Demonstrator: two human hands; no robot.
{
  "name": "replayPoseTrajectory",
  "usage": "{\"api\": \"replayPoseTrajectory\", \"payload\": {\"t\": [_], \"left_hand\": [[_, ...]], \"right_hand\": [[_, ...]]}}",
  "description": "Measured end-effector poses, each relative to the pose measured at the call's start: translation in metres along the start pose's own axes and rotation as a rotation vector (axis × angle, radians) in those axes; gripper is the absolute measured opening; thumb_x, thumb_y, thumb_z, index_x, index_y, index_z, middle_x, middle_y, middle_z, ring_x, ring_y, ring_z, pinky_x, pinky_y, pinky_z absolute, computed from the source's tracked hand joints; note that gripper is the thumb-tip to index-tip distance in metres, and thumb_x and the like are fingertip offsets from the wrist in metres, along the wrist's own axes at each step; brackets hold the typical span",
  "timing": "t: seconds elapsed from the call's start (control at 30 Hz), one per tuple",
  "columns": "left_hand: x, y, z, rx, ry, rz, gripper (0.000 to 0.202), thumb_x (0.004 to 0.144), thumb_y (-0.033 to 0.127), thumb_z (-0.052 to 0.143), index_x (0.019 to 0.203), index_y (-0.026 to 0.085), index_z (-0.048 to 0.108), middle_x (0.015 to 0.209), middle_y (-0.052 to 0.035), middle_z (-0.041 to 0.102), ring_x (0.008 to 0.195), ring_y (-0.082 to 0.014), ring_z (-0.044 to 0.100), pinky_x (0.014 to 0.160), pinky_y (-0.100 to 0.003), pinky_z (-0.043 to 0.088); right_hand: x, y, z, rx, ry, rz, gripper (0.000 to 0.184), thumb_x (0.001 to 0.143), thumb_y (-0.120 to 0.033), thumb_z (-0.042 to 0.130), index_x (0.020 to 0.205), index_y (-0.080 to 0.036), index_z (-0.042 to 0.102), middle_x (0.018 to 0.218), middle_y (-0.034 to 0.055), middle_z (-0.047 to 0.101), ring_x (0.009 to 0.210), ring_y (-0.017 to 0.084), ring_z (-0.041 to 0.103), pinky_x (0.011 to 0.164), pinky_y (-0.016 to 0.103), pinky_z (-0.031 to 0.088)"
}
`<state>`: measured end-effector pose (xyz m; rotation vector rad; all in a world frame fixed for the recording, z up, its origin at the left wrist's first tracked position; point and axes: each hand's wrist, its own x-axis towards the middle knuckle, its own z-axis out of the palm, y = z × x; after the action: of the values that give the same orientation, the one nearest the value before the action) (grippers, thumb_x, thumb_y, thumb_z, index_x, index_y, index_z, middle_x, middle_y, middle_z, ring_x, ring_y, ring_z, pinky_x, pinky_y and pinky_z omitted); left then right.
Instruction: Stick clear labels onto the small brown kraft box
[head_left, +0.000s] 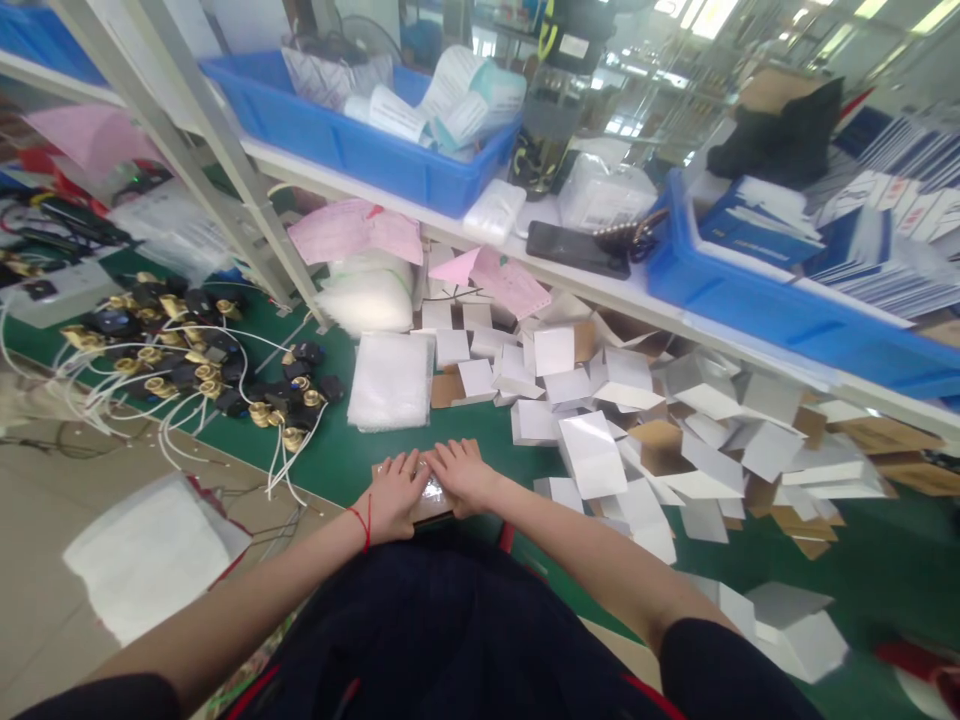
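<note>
Both hands at one small cardboard box [429, 516], lower middle of view, close against the worker's dark clothing at the near edge of the green surface [341, 462]. Directions below taken from this box, 12 o'clock toward the top of view. Left hand [396, 492] over the box's 9 o'clock side, fingers slightly bent and lying on top; red string [366, 524] round that wrist. Right hand [459, 476] over the 2 o'clock side, fingers angled inward toward the left ones, tips near each other. Thumbs and undersides hidden: cannot tell whether either hand grips or merely presses. Shiny clear wrapping [433, 488] shows between the hands; contents not readable. At 11 o'clock, near, a flat stack of bubble wrap [390, 380]; beyond it, a puffy white bag [369, 296] partly under a pink sheet [358, 232]. At 10 o'clock, well apart, a cluster of brass valves [206, 372] with black parts and trailing white cables [169, 420]. From 12 round to 3 o'clock, a loose heap of white boxes [592, 455], many with flaps open, some brown inside. Shelf above: blue bin [360, 150] near 12 o'clock, dark phone [577, 248] at 1, second blue bin [780, 325] at 2, filled with booklets [757, 235].
</note>
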<state>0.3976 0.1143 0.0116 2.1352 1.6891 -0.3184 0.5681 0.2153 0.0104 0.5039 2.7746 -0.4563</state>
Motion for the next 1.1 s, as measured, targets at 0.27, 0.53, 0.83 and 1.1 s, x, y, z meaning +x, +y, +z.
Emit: {"api": "replayPoseTrajectory", "payload": {"t": [0.27,0.53,0.83,1.1], "left_hand": [[-0.005,-0.006,0.004,0.059,-0.050,-0.002,0.114,0.057,0.023,0.083,0.159,0.014,0.033,0.166,-0.0268,0.026,0.152,-0.0453,0.030,0.120,-0.066,0.029],[-0.004,-0.018,0.008,0.074,-0.060,0.096,0.112,0.058,0.033,0.085,0.157,0.012,0.036,0.157,-0.0285,0.041,0.141,-0.0467,0.042,0.116,-0.067,0.033],[0.010,-0.034,-0.016,0.003,-0.055,0.282,0.106,0.058,0.042,0.083,0.149,0.008,0.043,0.144,-0.0258,0.052,0.129,-0.0409,0.053,0.116,-0.053,0.039],[-0.013,-0.035,0.015,0.139,-0.035,0.102,0.111,0.058,0.020,0.079,0.158,0.012,0.031,0.166,-0.0278,0.024,0.155,-0.0415,0.025,0.125,-0.061,0.024]], "right_hand": [[-0.009,-0.013,0.008,0.016,-0.005,0.057,0.121,0.056,-0.037,0.094,0.154,-0.004,0.032,0.145,0.0275,0.046,0.126,0.043,0.046,0.114,0.058,0.036],[-0.024,-0.027,0.024,0.068,0.064,0.139,0.113,0.062,-0.041,0.090,0.153,-0.004,0.033,0.144,0.0282,0.047,0.124,0.043,0.048,0.114,0.057,0.037],[-0.032,-0.023,0.017,0.168,0.048,0.176,0.112,0.064,-0.042,0.087,0.155,-0.005,0.033,0.155,0.0288,0.039,0.136,0.045,0.042,0.117,0.061,0.034],[-0.053,-0.032,0.030,0.153,0.053,0.263,0.125,0.055,-0.040,0.095,0.155,0.000,0.031,0.151,0.0344,0.039,0.135,0.048,0.042,0.119,0.060,0.030]]}}
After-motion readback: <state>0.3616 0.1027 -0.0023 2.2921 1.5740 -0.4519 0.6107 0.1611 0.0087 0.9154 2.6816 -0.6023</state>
